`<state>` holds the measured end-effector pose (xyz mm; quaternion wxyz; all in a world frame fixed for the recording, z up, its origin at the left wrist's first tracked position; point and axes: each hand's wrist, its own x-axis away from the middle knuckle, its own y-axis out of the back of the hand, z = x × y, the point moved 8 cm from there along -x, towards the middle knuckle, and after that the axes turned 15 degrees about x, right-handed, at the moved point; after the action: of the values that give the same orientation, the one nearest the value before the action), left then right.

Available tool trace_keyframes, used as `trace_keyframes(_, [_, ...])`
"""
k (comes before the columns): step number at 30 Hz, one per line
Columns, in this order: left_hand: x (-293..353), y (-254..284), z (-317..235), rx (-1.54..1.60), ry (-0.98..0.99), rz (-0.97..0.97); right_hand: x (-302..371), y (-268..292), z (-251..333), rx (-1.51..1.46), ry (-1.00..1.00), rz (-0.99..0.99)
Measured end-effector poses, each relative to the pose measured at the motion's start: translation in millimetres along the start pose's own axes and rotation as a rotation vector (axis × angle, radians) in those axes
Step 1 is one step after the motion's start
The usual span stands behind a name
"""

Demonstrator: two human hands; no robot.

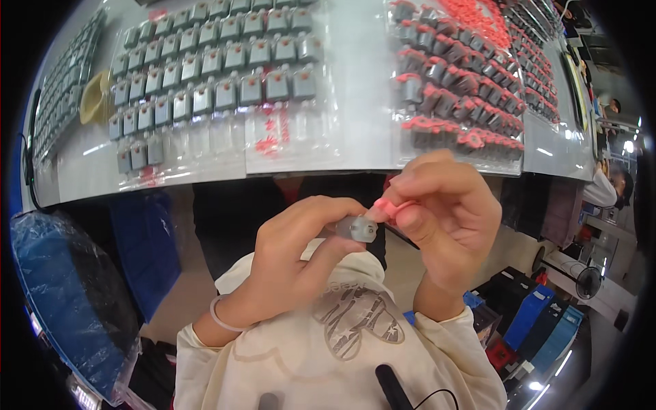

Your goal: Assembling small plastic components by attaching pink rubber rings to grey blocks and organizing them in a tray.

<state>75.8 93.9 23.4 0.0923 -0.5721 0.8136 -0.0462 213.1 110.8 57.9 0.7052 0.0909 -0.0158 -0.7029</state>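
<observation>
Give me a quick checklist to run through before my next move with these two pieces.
1. Grey part gripped in left hand: ok.
2. Pink piece pinched in right hand: ok.
3. Grey part's near end uncovered: ok, its hole shows.
4. Pink piece seated on grey part: not ok.
5. Loose pink pile on hand: ok, beyond the right hand.
6. Pink piece undamaged: cannot tell, partly hidden.

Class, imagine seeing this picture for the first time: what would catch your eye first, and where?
Probably the bright pink piece pinched in the right hand, beside the grey part held in the left hand, mid-picture. Beyond, a pink heap glows at the table's upper right, and rows of grey units fill trays at upper left.
</observation>
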Motion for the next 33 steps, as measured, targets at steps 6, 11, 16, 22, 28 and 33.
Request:
trace_keyframes(6, [6, 13, 2, -0.035, -0.063, -0.05, 6, -24, 1, 0.199, 0.208, 0.191])
trace_keyframes(11, [6, 13, 3, 0.004, -0.072, 0.0, 12, -25, 8, 0.351, 0.324, 0.109])
trace_keyframes(16, [7, 12, 4, -0.019, -0.098, -0.006, 15, -25, 5, 0.399, 0.365, 0.097])
trace_keyframes(22, [4, 7, 1, -0.079, -0.145, 0.037, 9, -22, 8, 0.452, 0.51, 0.191])
trace_keyframes(28, [-1, 9, 5, -0.138, -0.154, 0.056, 9, -20, 11, 0.501, 0.44, 0.112])
trace_keyframes(33, [-2, 12, -2, -0.236, -0.189, 0.024, 8, -18, 0, 0.342, 0.32, 0.112])
